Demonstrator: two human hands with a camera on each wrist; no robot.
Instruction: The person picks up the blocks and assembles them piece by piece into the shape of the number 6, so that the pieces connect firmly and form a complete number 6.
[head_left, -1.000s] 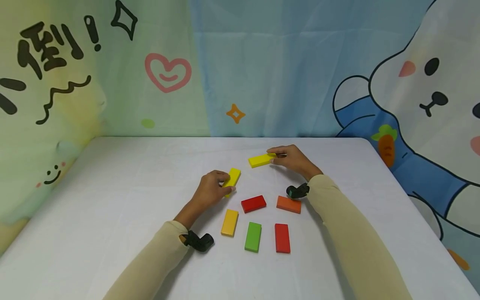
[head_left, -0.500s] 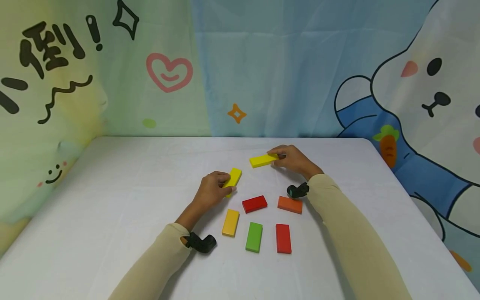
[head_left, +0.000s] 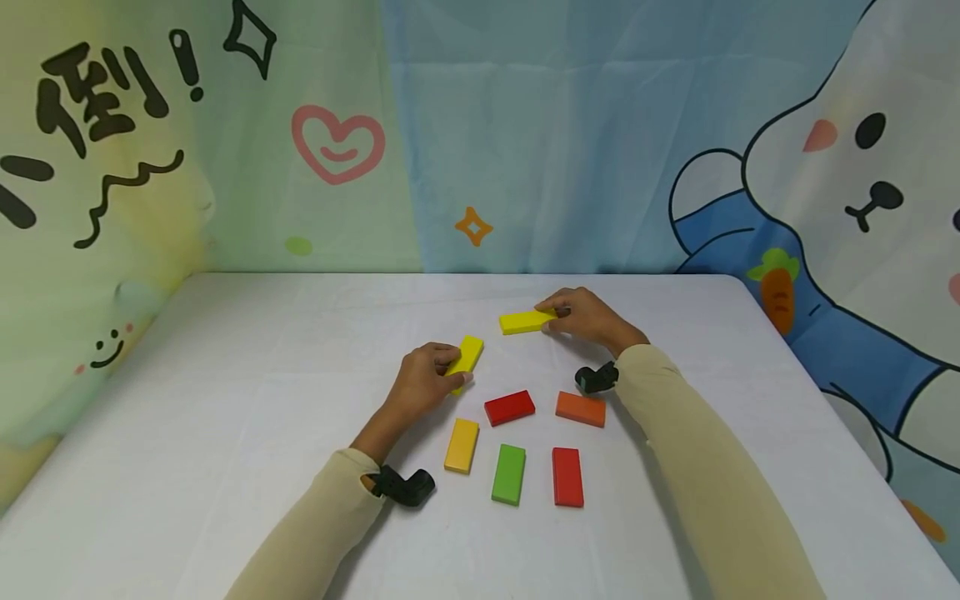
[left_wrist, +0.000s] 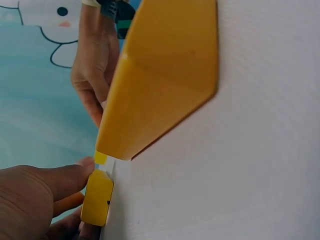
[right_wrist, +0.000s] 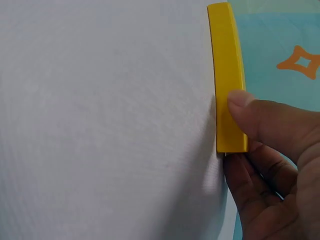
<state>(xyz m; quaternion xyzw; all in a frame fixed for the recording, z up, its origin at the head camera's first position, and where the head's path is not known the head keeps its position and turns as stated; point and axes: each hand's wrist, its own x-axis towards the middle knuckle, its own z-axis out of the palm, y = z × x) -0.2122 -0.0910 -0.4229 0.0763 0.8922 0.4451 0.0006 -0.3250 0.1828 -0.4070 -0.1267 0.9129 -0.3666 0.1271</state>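
Toward the far side of the table, my right hand [head_left: 588, 319] pinches one end of a flat yellow block [head_left: 519, 322] between thumb and fingers. In the right wrist view the thumb presses on the face of this block [right_wrist: 227, 65], close over the white cloth. Nearer and to the left, my left hand [head_left: 423, 375] grips a second yellow block [head_left: 469, 353] by its long sides, thumb on the near side. The left wrist view shows that block's end [left_wrist: 97, 198] between thumb and fingers, with the rest of it hidden.
Below the hands lie a red block [head_left: 509, 408], an orange block [head_left: 581, 409] near the right wrist, an amber block [head_left: 461, 446], a green block [head_left: 508, 474] and another red block [head_left: 567, 477]. A printed curtain [head_left: 540, 150] hangs behind the white table [head_left: 247, 400].
The yellow block in my right hand has turned slightly and lies more level across the head view. My left hand and the loose blocks hold their places.
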